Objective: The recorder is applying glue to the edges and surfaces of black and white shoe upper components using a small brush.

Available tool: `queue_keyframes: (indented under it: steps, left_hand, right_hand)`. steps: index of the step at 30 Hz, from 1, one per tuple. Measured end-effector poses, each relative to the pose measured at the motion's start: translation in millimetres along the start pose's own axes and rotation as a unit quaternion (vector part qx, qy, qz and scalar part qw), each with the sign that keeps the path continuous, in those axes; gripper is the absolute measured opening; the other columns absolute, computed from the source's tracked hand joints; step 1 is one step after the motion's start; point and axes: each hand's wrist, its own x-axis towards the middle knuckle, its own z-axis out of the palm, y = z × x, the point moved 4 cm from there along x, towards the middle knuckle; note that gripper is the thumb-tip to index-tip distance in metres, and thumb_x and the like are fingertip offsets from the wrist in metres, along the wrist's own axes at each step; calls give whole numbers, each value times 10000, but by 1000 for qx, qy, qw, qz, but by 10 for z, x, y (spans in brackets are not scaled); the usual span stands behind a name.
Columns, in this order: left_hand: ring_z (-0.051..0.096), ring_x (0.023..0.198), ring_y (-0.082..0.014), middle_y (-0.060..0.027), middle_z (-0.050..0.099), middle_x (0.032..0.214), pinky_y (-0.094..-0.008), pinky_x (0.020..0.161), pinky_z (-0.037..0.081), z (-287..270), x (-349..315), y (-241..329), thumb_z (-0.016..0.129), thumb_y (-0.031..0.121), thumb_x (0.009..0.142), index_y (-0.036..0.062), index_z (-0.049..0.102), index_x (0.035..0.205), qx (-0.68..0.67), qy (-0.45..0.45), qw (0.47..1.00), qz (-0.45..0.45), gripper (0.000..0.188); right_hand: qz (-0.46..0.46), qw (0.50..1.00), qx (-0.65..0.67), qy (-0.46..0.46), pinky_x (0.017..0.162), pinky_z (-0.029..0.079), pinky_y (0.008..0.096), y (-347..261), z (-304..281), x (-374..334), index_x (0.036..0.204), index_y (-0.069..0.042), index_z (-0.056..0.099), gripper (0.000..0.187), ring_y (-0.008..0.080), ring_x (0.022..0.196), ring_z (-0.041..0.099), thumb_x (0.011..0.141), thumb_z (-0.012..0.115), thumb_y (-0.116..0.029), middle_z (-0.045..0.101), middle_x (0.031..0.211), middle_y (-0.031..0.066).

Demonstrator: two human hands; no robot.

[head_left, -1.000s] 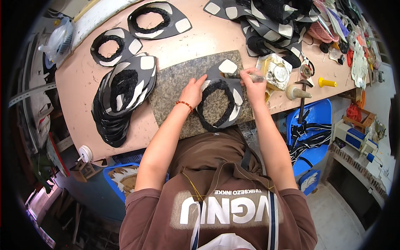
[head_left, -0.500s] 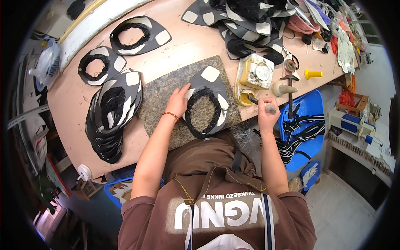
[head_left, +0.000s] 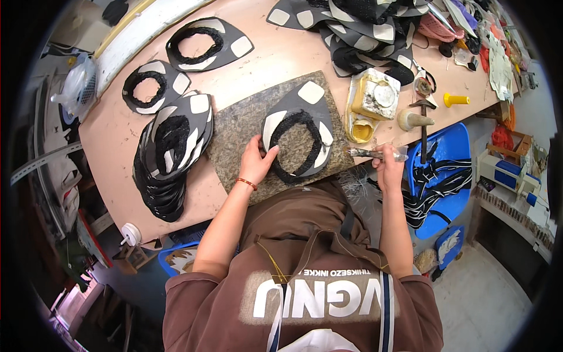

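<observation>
Head view, sole entry.

Change: one brush [head_left: 366,153], now lifted out of the yellow cup [head_left: 362,131] and held nearly level at right of centre, tip to the left, near the slab's right edge. By judgement, the dip is finished and the brush is free for work on the piece; the load on its bristles cannot be told.

Right hand [head_left: 390,164]: fingers closed around the brush handle.

Left hand [head_left: 258,161]: thumb and fingers parted at the piece's left edge, thumb by the black trim; whether the edge is pinched cannot be told.

Work piece: one grey panel [head_left: 322,117] with white patches and a black-trimmed opening, laid flat on the mottled slab [head_left: 231,146] at frame centre.

Difference from the earlier frame: the left hand is shifted from the panel's upper left to lower along its edge; the brush tip is no longer in the cup.

Surroundings: a stack of similar panels [head_left: 161,190] at left; a hammer [head_left: 424,132] at right, beside the blue tub [head_left: 463,149].
</observation>
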Motion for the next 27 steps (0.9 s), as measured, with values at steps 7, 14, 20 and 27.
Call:
queue_keyframes:
  steps: [7,14,20,27]
  left_hand:
    - [628,785,-205,-146,650,895,-310,722,483,242,78,-333,534,135,887,6,552,1156,-50,101,992,51,299]
    - [632,868,-295,-193,638,934,-355,747,474,192,222,-287,514,139,894,25,540,1120,-79,55,995,34,255]
    - [592,812,-409,-238,615,870,-457,700,467,133,207,-174,476,143,897,73,499,1124,53,22,996,71,238]
    - [596,764,-414,-233,621,794,-506,663,455,88,183,-225,436,151,904,93,482,1098,91,34,989,112,207]
  right_hand:
    - [126,973,106,-162,674,551,266,341,1096,20,1030,18,555,238,177,758,646,906,558,-185,619,933,117]
    - [-140,900,-326,-252,699,497,320,521,1757,-99,835,-44,629,116,229,758,639,759,654,-128,633,836,104]
    - [-325,844,-406,-126,703,494,344,266,1785,143,807,-45,639,91,284,759,621,748,642,-115,632,804,124]
    - [-110,806,-375,-444,676,499,331,768,1850,-502,785,-30,639,103,278,742,627,728,645,-115,627,773,137]
